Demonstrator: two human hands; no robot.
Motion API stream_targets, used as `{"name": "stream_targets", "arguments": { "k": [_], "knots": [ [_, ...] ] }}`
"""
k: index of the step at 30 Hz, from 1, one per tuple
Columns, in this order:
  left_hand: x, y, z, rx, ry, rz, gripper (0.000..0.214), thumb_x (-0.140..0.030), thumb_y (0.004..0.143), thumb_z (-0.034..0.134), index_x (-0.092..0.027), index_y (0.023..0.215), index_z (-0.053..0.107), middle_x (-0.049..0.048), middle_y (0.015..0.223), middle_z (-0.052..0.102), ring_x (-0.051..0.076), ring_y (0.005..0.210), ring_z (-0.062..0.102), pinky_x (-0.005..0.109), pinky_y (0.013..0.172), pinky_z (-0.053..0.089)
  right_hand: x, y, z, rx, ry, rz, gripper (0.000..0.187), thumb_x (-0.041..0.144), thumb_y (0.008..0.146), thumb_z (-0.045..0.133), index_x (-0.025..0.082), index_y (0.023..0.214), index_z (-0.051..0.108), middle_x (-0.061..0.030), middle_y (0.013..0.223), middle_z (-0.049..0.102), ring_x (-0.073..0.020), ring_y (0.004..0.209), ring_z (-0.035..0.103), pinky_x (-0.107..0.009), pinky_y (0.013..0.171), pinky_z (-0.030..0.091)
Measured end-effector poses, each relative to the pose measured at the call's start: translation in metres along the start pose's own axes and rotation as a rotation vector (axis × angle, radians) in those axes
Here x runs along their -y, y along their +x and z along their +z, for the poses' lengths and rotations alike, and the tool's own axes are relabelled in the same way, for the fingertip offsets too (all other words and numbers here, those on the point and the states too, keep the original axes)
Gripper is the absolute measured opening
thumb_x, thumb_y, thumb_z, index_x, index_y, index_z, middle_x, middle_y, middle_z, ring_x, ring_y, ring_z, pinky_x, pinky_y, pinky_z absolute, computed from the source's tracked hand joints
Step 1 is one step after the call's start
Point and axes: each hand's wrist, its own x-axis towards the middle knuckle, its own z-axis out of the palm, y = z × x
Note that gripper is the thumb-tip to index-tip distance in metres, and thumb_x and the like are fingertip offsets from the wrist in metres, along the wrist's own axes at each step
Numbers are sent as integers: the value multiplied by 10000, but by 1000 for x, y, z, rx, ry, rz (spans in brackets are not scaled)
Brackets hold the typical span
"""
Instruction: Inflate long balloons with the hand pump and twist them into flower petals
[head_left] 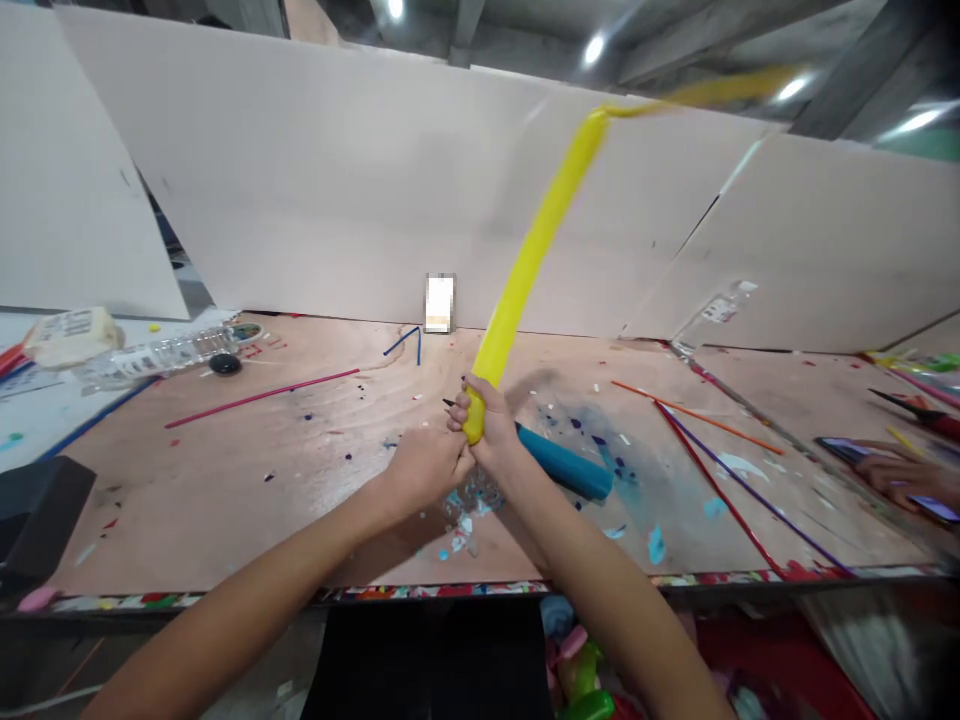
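A long yellow modelling balloon (536,245) slants up to the right. Its lower part is inflated, while a thin, limp tail at the top is blurred. My right hand (491,425) is wrapped around the balloon's bottom end. Pressed against it, my left hand (427,465) is closed at the balloon's lowest tip; the neck itself is hidden between the fingers. Behind my right wrist lies a teal cylinder (566,463), perhaps a balloon pump, partly covered by the hand. A small dark point sticks out left of my right fingers.
A phone (439,303) leans against the white board. Uninflated balloons, including a pink one (262,398) and an orange one (697,417), lie on the table. Plastic bottles (176,355) stand or lie at both sides. At right, another person's hand (911,475) is by a phone.
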Motion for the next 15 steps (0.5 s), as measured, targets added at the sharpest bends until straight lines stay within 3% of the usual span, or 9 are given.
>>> {"name": "stream_targets", "arguments": {
  "k": [2, 6, 8, 12, 15],
  "knots": [
    [-2, -2, 3, 60, 65, 13, 388, -310, 900, 314, -140, 791, 645, 122, 735, 661, 248, 668, 627, 329, 606, 421, -10, 5, -5, -26, -7, -22, 290, 281, 683, 646, 202, 568, 392, 108, 359, 346, -48, 300, 299, -171, 304, 286],
    [0, -5, 10, 129, 90, 61, 410, -321, 917, 293, -143, 872, 660, 129, 762, 671, 256, 698, 638, 343, 640, 449, -25, 8, -17, -43, -13, -40, 379, 236, 675, 600, 216, 499, 265, 125, 303, 205, -37, 264, 165, -173, 271, 206],
    [5, -7, 11, 149, 94, 67, 385, -307, 911, 302, -145, 901, 651, 127, 778, 678, 252, 684, 639, 346, 643, 449, -23, 9, -21, -35, -17, -9, 351, 252, 685, 607, 213, 511, 304, 115, 320, 264, -44, 270, 216, -178, 280, 243],
    [15, -11, 11, 164, 113, 58, 345, -301, 898, 321, -153, 875, 632, 121, 765, 682, 247, 648, 641, 336, 612, 432, 4, 13, -23, 0, -46, 29, 215, 282, 662, 700, 194, 722, 514, 57, 544, 557, -93, 444, 515, -225, 444, 470],
    [17, -13, 13, 184, 105, 102, 345, -307, 889, 335, -152, 827, 637, 130, 722, 676, 259, 631, 641, 339, 591, 420, 24, 18, -23, -29, -38, -70, 217, 282, 665, 696, 201, 752, 514, 70, 546, 545, -85, 445, 509, -216, 447, 467]
  ]
}}
